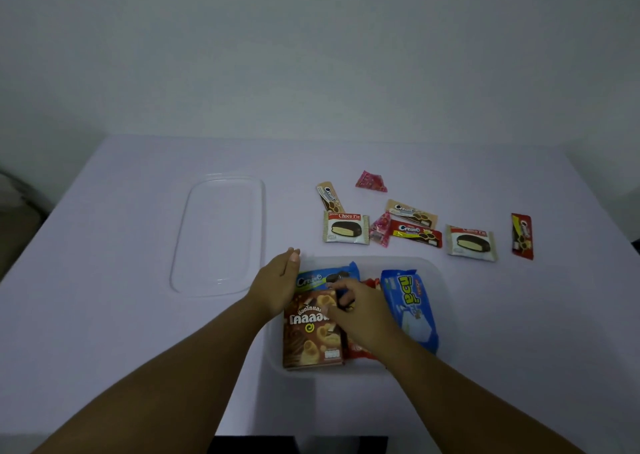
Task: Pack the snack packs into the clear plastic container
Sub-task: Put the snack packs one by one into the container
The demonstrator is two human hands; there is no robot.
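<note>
Container: one clear plastic container (440, 273) sits near centre on the desk (104, 315), open-topped.
Lid: one clear lid (218, 235) lies flat on the desk, left of the container and apart from it.
Packed: one brown box (311, 343), one blue cookie pack (325, 277) at the far end, one large blue pack (412, 308) on the right, and a red pack (360, 351), partly hidden, between them.
Loose on the desk, far right of the container: two Choco Pie packs (345, 228), two beige cookie sticks (329, 197), two red cookie sticks (416, 234), two pink candies (371, 181).
Left hand (277, 280): open, fingers straight, resting at the container's far-left corner.
Right hand (360, 310): inside the container, fingers curled around a small dark pack (343, 299) over the brown box.
</note>
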